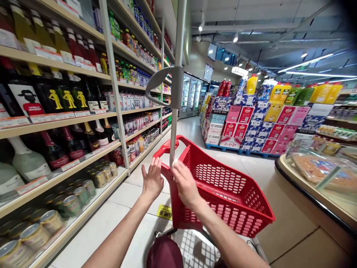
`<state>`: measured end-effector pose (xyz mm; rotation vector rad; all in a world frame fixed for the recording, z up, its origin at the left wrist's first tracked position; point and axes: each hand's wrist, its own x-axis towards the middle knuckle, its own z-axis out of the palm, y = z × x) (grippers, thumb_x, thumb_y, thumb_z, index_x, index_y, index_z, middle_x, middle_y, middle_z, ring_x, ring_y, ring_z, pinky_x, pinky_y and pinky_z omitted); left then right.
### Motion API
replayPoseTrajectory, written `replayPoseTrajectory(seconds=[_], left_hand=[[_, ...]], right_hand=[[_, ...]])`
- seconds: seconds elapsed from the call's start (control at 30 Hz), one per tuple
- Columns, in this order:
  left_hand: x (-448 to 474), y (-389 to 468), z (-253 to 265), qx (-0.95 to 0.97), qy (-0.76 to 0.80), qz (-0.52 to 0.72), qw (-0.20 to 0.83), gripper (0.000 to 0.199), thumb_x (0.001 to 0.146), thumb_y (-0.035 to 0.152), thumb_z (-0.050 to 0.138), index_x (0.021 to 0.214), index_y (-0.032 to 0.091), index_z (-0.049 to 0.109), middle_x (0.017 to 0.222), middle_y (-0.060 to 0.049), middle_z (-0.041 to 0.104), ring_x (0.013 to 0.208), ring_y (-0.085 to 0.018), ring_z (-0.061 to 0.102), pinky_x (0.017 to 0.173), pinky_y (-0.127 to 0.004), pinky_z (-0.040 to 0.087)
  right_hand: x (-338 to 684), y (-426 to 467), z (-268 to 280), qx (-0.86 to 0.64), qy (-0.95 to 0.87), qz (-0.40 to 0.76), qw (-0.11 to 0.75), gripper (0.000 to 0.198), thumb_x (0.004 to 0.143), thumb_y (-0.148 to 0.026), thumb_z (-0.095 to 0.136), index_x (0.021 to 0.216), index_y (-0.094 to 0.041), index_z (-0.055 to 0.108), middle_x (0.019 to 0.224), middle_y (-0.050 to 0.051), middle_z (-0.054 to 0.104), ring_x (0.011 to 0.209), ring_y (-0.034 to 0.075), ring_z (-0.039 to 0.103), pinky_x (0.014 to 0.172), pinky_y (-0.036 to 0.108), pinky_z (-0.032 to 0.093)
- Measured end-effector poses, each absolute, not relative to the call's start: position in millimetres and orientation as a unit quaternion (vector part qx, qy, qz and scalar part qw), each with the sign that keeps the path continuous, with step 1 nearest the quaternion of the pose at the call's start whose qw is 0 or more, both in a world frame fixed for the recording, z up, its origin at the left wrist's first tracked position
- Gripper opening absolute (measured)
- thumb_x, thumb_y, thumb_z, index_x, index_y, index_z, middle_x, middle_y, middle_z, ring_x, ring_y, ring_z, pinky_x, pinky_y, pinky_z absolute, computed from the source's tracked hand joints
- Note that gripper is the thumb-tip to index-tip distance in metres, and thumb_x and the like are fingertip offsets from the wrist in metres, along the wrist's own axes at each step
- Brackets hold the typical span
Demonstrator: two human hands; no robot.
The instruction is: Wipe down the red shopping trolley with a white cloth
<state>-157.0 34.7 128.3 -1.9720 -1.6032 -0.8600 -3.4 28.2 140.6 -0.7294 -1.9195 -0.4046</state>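
A red plastic shopping trolley [228,163] with a perforated basket stands in front of me. From its near left end rises a metal pole [178,41], with a grey looped handle [164,87] partway up. My left hand [153,178] rests its fingertips against the red frame left of the pole; its fingers are straight and the thumb sticks out. Fingers extended and close together, my right hand [185,184] lies against the frame just right of the pole's foot. Its palm and thumb are hidden. Neither hand wraps round the grey handle.
Shelves of bottles [67,96] and cans [36,238] line the left side. Stacked drink cartons [237,123] stand on blue pallets ahead. A rounded counter [312,186] with packaged food is close on the right. A yellow floor sticker [164,212] lies beside the trolley. Glass-door fridges [191,93] are further back.
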Motion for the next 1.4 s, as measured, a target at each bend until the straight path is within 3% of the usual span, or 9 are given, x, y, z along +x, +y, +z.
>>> replayPoseTrajectory(seconds=[0.07,0.2,0.27,0.4,0.47,0.7,0.9,1.17,1.4], left_hand=[[-165,41,145,-0.701,-0.585,-0.331,0.238,0.061,0.069,0.007,0.036,0.129,0.013,0.03,0.136,-0.013,0.035,0.129,-0.023,0.023,0.103,-0.053,0.004],[-176,51,173,-0.692,-0.574,-0.353,0.257,0.065,0.071,0.014,0.039,0.134,0.017,0.021,0.139,-0.012,0.029,0.13,-0.023,0.018,0.103,-0.053,0.0],[-178,51,174,-0.694,-0.565,-0.36,0.265,0.068,0.073,0.016,0.039,0.136,0.018,0.014,0.14,-0.011,0.027,0.131,-0.023,0.017,0.104,-0.052,-0.001],[-181,43,161,-0.697,-0.56,-0.361,0.265,0.072,0.073,0.015,0.04,0.137,0.017,0.008,0.14,-0.012,0.027,0.13,-0.023,0.018,0.105,-0.05,0.0],[-181,41,157,-0.698,-0.564,-0.357,0.261,0.073,0.072,0.015,0.041,0.137,0.016,0.008,0.14,-0.012,0.026,0.13,-0.023,0.018,0.105,-0.05,0.001],[-171,49,172,-0.701,-0.556,-0.359,0.267,0.074,0.072,0.014,0.042,0.137,0.015,0.006,0.141,-0.013,0.023,0.131,-0.023,0.013,0.104,-0.051,0.0],[-171,47,168,-0.707,-0.551,-0.354,0.265,0.072,0.076,0.016,0.04,0.137,0.017,0.003,0.141,-0.012,0.023,0.131,-0.022,0.013,0.104,-0.051,0.0],[-171,49,169,-0.715,-0.534,-0.36,0.274,0.07,0.081,0.026,0.041,0.137,0.017,0.0,0.141,-0.014,0.021,0.131,-0.024,0.012,0.103,-0.053,0.0],[-178,44,153,-0.722,-0.527,-0.354,0.276,0.07,0.084,0.027,0.039,0.137,0.018,-0.006,0.14,-0.015,0.023,0.131,-0.024,0.012,0.103,-0.053,0.003]], right_hand=[[-3,41,196,-0.313,-0.757,-0.233,0.524,0.046,0.085,-0.011,0.032,0.13,-0.023,0.034,0.132,0.005,0.041,0.13,0.018,0.019,0.102,0.044,0.028],[-9,68,274,-0.313,-0.763,-0.328,0.461,0.048,0.085,-0.009,0.028,0.132,-0.022,0.031,0.139,0.002,0.031,0.132,0.018,0.007,0.106,0.047,0.013],[-7,73,263,-0.287,-0.8,-0.347,0.397,0.049,0.084,-0.007,0.03,0.131,-0.021,0.032,0.14,0.002,0.029,0.132,0.018,0.007,0.107,0.046,0.011],[5,65,187,-0.233,-0.872,-0.34,0.265,0.045,0.083,-0.011,0.037,0.127,-0.02,0.04,0.137,0.003,0.033,0.131,0.018,0.015,0.107,0.043,0.014],[8,61,171,-0.214,-0.885,-0.34,0.236,0.044,0.083,-0.012,0.038,0.126,-0.019,0.041,0.136,0.003,0.036,0.13,0.017,0.017,0.107,0.042,0.013],[-2,77,249,-0.31,-0.791,-0.362,0.384,0.052,0.081,-0.005,0.032,0.132,-0.018,0.031,0.139,0.005,0.031,0.132,0.019,0.006,0.106,0.049,0.006],[11,63,186,-0.229,-0.872,-0.361,0.241,0.045,0.083,-0.011,0.036,0.127,-0.019,0.039,0.137,0.003,0.033,0.13,0.018,0.018,0.108,0.044,0.01],[-3,80,255,-0.307,-0.8,-0.364,0.365,0.052,0.082,-0.005,0.031,0.132,-0.018,0.031,0.14,0.003,0.027,0.132,0.019,0.007,0.107,0.047,0.006],[9,63,167,-0.222,-0.883,-0.34,0.236,0.045,0.084,-0.012,0.036,0.128,-0.019,0.038,0.136,0.002,0.035,0.13,0.017,0.018,0.108,0.043,0.01]])
